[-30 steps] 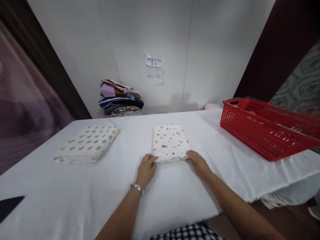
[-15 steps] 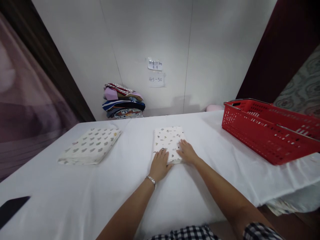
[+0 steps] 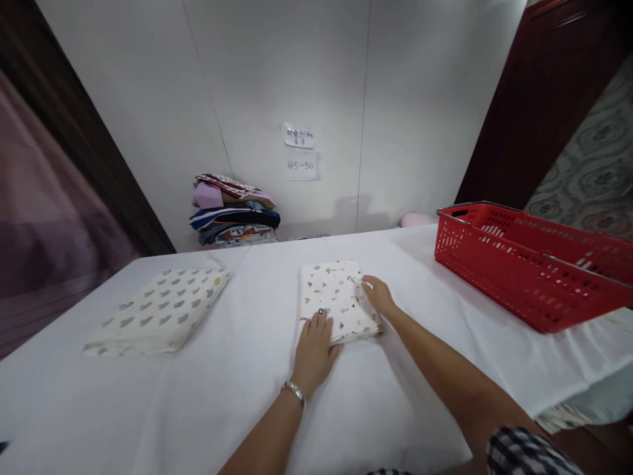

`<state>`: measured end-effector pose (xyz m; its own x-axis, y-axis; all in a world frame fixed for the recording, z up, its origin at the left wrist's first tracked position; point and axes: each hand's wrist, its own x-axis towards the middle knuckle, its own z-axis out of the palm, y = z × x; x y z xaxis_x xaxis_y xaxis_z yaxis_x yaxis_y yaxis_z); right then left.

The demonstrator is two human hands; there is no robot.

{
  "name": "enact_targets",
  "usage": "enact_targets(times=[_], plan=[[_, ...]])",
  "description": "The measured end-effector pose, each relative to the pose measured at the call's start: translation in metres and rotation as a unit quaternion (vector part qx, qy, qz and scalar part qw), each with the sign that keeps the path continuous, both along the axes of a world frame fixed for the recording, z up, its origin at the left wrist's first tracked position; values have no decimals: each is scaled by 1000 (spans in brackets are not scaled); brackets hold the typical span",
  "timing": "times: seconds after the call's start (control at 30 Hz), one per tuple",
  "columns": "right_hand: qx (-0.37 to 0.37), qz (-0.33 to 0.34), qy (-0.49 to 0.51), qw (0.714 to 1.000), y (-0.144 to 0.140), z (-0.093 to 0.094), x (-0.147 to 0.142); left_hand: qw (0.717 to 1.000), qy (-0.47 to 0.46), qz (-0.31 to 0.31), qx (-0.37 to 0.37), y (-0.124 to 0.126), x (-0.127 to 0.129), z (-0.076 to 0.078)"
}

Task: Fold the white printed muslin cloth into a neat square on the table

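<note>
A folded white cloth with small printed figures lies in the middle of the white-covered table. My left hand rests flat on its near left corner, fingers spread. Along the cloth's right edge, my right hand has its fingers curled at the fabric's side. A second folded white cloth with a grey pattern lies apart to the left, untouched.
A red plastic basket stands on the table at the right, near its edge. A stack of colourful folded fabrics sits against the white wall behind the table, below two paper notes. Something pink lies behind the table.
My right hand slid from the cloth's near right corner up along its right edge. My left hand moved from the near left corner onto the cloth's top.
</note>
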<state>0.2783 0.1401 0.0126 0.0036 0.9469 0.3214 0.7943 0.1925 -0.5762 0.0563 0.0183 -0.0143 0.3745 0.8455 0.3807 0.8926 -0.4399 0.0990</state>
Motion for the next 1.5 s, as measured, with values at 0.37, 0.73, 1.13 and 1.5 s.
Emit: enact_targets(times=[0.37, 0.73, 1.13, 1.5], plan=[[-103, -124, -4, 987, 61, 3, -11, 1000, -21, -13, -1, 1, -2, -2], [-106, -135, -15, 985, 70, 3, -11, 999, -27, -8, -18, 1, -1, 0], [-134, -131, -57, 981, 78, 4, -14, 1000, -25, -8, -3, 2, -1, -4], [-133, -63, -117, 982, 88, 4, -20, 1000, -19, -4, 9, 1, 0, -3]])
